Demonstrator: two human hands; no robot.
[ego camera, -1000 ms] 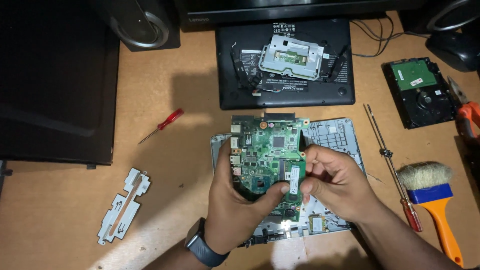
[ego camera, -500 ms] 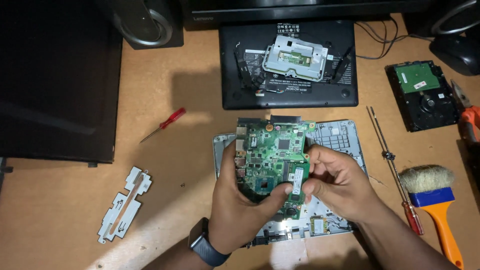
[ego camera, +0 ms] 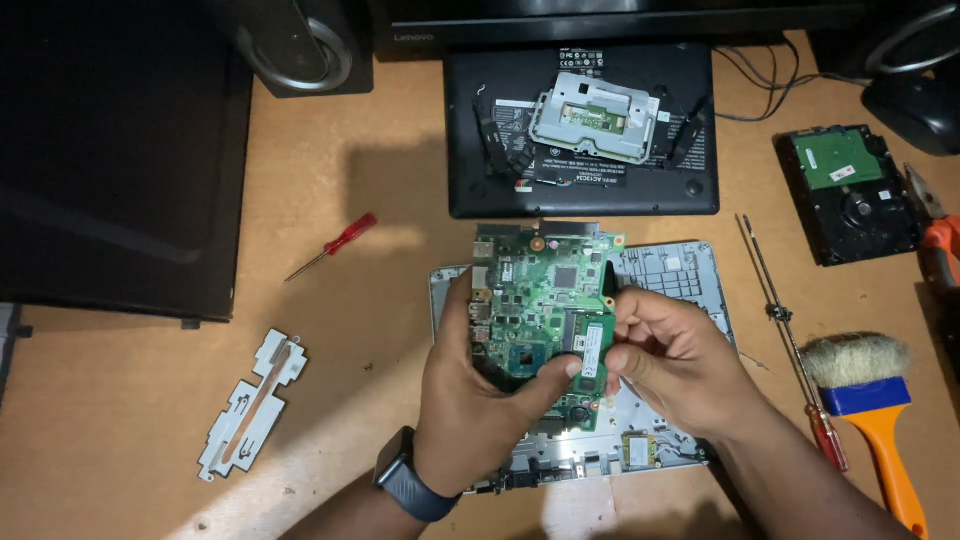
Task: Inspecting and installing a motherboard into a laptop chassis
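Note:
My left hand (ego camera: 480,395) grips a green laptop motherboard (ego camera: 540,295) from its left side and from beneath, holding it tilted above a silver laptop chassis (ego camera: 675,275). Its thumb rests near a small green memory module (ego camera: 594,350) seated on the board's right part. My right hand (ego camera: 670,360) pinches that module's right edge with thumb and fingers. A dark smartwatch sits on my left wrist.
A black laptop bottom cover (ego camera: 580,130) with a silver touchpad bracket lies behind. A red screwdriver (ego camera: 335,245) and a white metal bracket (ego camera: 250,400) lie left. A hard drive (ego camera: 850,190), long screwdriver (ego camera: 790,340), orange-handled brush (ego camera: 870,400) and pliers (ego camera: 935,235) lie right. A black case (ego camera: 110,150) fills the left.
Both hands and the motherboard stay nearly in place; my right fingers have shifted slightly on the memory module. The view has drifted a little.

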